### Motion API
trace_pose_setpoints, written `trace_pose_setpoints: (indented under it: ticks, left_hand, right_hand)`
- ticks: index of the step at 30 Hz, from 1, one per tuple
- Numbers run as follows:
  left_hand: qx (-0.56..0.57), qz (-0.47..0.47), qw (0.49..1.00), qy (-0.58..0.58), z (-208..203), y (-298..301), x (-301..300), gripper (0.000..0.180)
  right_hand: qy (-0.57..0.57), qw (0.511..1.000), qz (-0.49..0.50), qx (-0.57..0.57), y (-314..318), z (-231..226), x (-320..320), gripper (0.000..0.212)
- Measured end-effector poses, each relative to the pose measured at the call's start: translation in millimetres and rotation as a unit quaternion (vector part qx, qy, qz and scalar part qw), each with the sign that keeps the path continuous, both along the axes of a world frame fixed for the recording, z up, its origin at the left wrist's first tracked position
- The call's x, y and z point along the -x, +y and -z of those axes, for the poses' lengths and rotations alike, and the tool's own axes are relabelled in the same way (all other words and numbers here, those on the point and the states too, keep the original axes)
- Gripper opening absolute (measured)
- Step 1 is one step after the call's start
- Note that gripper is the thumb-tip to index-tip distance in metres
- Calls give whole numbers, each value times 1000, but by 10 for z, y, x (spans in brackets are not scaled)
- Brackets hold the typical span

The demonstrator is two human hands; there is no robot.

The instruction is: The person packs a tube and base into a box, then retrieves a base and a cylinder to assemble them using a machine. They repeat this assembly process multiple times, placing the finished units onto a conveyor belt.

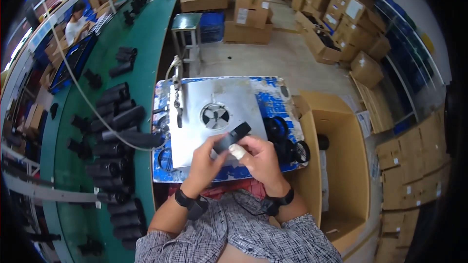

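Both hands hold one dark grey and black part (228,141), a short body with a squarish black end that tilts up to the right; its exact kind I cannot make out. My left hand (204,159) grips its lower left side. The fingers of my right hand (261,158) close on its right side, and a white wrap covers one digit. Beneath them lies a silvery metal plate (190,136) with a round opening, where a small bladed wheel (214,116) shows. Beside the plate's left edge stands a metal tool (177,95) with a dark lower end.
On the green bench (155,68) to my left lie several black cylindrical housings (112,165). Black round parts (277,129) rest right of the plate. An open cardboard box (341,117) stands at my right. A stool (187,22) and stacked cartons are farther off. Two people sit beyond the bench.
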State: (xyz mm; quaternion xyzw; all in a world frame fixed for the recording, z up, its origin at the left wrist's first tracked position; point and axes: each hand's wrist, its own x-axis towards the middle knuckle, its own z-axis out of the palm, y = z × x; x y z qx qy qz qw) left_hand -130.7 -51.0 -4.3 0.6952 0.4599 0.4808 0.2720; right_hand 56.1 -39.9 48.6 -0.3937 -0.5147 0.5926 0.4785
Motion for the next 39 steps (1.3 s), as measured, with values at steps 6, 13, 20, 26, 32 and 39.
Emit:
trace_pose_setpoints:
  ticks: [6,13,20,26,32,39]
  left_hand:
    - [286,39,877,-385,5,-35,364,40]
    - [271,-12,865,-422,-6,-220,449,40]
    - [275,28,904,-326,89,-227,583,44]
    - [207,-47,934,-287,112,-224,413,38]
    - [101,-102,979,-148,192,47,268,37]
    - [118,-125,985,-27,249,862,368,39]
  right_hand:
    - [-194,971,6,-141,218,78,87,33]
    - [-137,978,-83,-132,241,427,399,46]
    - [-238,956,-88,-147,203,431,375,47]
    - [-321,921,-17,-219,194,405,409,58]
    - [-372,889,39,-262,412,363,401,54]
    - [-489,856,56,-155,961,403,539,47]
